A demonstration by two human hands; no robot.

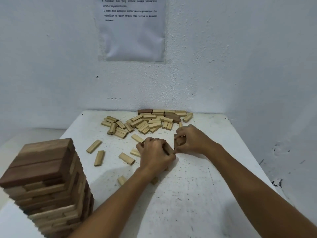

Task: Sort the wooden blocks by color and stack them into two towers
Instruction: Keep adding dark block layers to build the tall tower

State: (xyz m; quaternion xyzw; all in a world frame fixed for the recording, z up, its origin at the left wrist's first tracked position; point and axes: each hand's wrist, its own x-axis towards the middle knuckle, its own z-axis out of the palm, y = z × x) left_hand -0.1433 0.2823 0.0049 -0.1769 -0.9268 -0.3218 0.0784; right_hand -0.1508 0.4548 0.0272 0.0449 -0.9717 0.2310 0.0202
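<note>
Wooden blocks mostly lying loose at worktop back; mixed-colour tower standing near left (unsorted). Left hand and right hand each pinching dark blocks mid-worktop, grip curled tight. Sorting barely starting, both colour towers remaining.

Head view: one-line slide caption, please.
Both hands grip dark blocks between a mixed tower and a loose pile.

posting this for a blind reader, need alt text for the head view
Both hands, left hand and right hand, grip dark wooden blocks at the middle of a white table. A pile of mostly light blocks lies by the wall behind, and a mixed-colour tower stands at near left.
</note>
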